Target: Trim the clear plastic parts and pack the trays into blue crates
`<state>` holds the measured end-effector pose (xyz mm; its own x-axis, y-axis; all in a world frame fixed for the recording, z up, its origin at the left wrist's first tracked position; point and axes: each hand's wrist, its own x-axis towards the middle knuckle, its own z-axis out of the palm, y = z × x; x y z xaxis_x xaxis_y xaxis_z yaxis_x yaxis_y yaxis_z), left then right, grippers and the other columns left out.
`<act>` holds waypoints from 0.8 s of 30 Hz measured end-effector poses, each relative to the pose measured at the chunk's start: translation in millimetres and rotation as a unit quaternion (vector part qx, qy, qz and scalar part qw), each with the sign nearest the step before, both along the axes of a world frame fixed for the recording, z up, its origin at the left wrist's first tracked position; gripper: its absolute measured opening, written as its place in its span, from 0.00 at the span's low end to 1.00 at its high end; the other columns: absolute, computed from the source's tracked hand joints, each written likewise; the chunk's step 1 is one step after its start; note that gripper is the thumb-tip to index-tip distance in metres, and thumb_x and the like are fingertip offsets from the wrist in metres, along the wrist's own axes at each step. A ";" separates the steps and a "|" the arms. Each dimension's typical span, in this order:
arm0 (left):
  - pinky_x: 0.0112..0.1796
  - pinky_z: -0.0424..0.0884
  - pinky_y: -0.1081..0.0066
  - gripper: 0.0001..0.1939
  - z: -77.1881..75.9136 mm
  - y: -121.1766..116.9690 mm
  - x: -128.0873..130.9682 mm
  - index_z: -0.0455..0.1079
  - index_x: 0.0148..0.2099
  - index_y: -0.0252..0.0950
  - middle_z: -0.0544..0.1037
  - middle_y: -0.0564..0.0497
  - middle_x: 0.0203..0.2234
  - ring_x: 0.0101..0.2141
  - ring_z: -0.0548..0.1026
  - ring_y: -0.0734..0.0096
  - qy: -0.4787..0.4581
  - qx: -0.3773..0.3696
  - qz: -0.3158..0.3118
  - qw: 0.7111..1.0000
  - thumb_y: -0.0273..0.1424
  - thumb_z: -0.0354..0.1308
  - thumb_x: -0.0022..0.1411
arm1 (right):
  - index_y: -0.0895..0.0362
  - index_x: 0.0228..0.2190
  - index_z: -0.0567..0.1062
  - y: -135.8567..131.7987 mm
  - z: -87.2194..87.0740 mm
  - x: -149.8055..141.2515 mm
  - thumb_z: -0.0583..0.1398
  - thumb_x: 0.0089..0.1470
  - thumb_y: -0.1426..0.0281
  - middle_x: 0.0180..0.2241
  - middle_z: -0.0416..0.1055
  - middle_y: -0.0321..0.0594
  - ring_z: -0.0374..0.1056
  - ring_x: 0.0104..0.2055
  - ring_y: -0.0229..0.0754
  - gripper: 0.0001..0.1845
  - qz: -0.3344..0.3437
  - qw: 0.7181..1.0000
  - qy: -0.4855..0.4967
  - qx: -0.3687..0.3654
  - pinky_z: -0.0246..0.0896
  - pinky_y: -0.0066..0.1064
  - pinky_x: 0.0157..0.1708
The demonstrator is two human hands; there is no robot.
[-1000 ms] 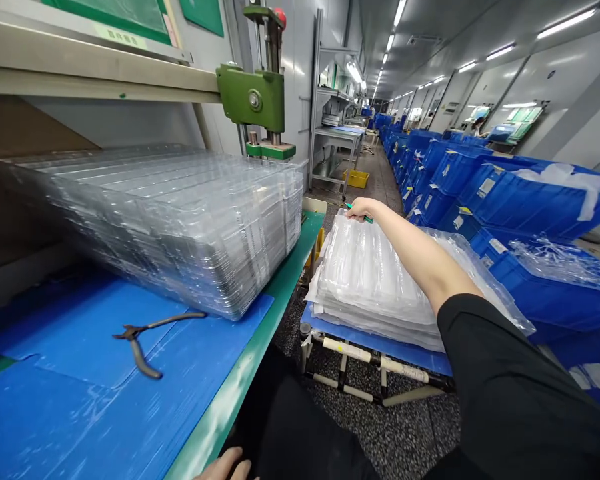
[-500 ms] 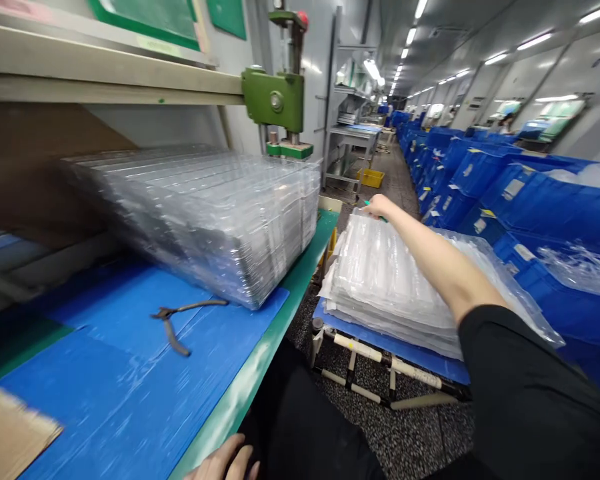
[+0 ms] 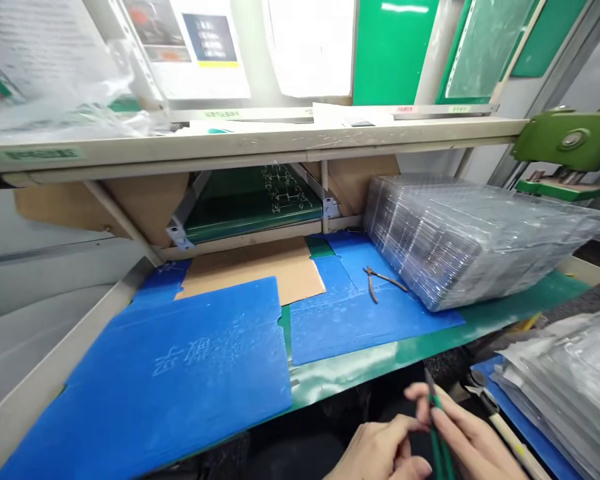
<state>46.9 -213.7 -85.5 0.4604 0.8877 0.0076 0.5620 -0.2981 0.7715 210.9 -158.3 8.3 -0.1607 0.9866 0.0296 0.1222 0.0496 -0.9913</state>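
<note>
My right hand [image 3: 467, 433] is closed around a slim green-handled tool [image 3: 436, 437] with a dark pointed tip, held upright in front of my body. Its exact kind is hard to make out. Close beside it, my left hand [image 3: 380, 450] has its fingers curled near the tool; whatever they hold, if anything, is hidden. On the bench beyond lies a pair of pliers [image 3: 373, 280] with its handles spread, on blue sheeting [image 3: 360, 327]. A stack of clear plastic trays [image 3: 485, 240] stands to the right of the pliers.
Stacked translucent sheets [image 3: 565, 373] rest on a cart at the lower right. A green press [image 3: 570, 140] stands at the bench's right end. Brown cardboard [image 3: 250, 263] lies on the bench, under a shelf [image 3: 260, 147] that spans its back.
My view has swung left to the bench. My right hand has come back from the sheets on the cart, holding the green-handled tool, and my left hand has risen to meet it.
</note>
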 end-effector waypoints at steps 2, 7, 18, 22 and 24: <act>0.28 0.64 0.72 0.13 18.3 -18.9 -7.8 0.68 0.43 0.37 0.71 0.56 0.26 0.26 0.69 0.74 -0.060 -0.045 0.030 0.997 0.41 0.62 0.74 | 0.50 0.35 0.84 -27.5 -17.4 -14.2 0.63 0.64 0.41 0.51 0.80 0.52 0.78 0.56 0.60 0.26 0.044 0.998 0.036 -0.019 0.79 0.48 0.53; 0.28 0.59 0.71 0.19 65.2 -46.7 -49.7 0.65 0.36 0.37 0.66 0.55 0.25 0.26 0.62 0.73 -0.100 -0.062 0.113 0.987 0.45 0.55 0.76 | 0.50 0.52 0.83 -57.2 -26.7 -48.4 0.58 0.71 0.46 0.65 0.72 0.51 0.67 0.70 0.58 0.25 0.120 0.992 0.029 0.014 0.62 0.55 0.72; 0.27 0.64 0.71 0.30 78.7 97.5 -126.6 0.60 0.25 0.39 0.71 0.53 0.15 0.16 0.68 0.73 0.075 -0.027 0.220 0.972 0.52 0.49 0.75 | 0.47 0.55 0.78 -38.7 -65.8 -8.6 0.56 0.75 0.59 0.57 0.74 0.49 0.69 0.62 0.59 0.15 0.021 0.964 -0.199 0.173 0.71 0.62 0.63; 0.21 0.60 0.78 0.35 62.3 145.1 -108.6 0.62 0.27 0.37 0.66 0.59 0.13 0.12 0.67 0.79 0.090 0.034 0.129 0.987 0.53 0.37 0.81 | 0.47 0.53 0.78 26.2 -78.0 -12.9 0.55 0.74 0.64 0.55 0.75 0.53 0.70 0.59 0.64 0.14 -0.015 0.953 -0.210 0.218 0.71 0.65 0.60; 0.18 0.59 0.79 0.33 59.3 167.4 -83.7 0.66 0.30 0.35 0.64 0.61 0.13 0.11 0.63 0.81 0.081 0.097 0.043 0.991 0.50 0.42 0.83 | 0.48 0.50 0.79 63.2 -89.2 -17.8 0.55 0.73 0.66 0.53 0.77 0.52 0.71 0.58 0.62 0.13 -0.015 0.946 -0.217 0.238 0.70 0.61 0.61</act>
<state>-36.8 -46.3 -26.2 0.3923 0.9127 0.1143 0.7041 -0.3779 0.6011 193.1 -95.1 -80.8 -0.2327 0.8819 0.4099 0.5214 0.4689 -0.7129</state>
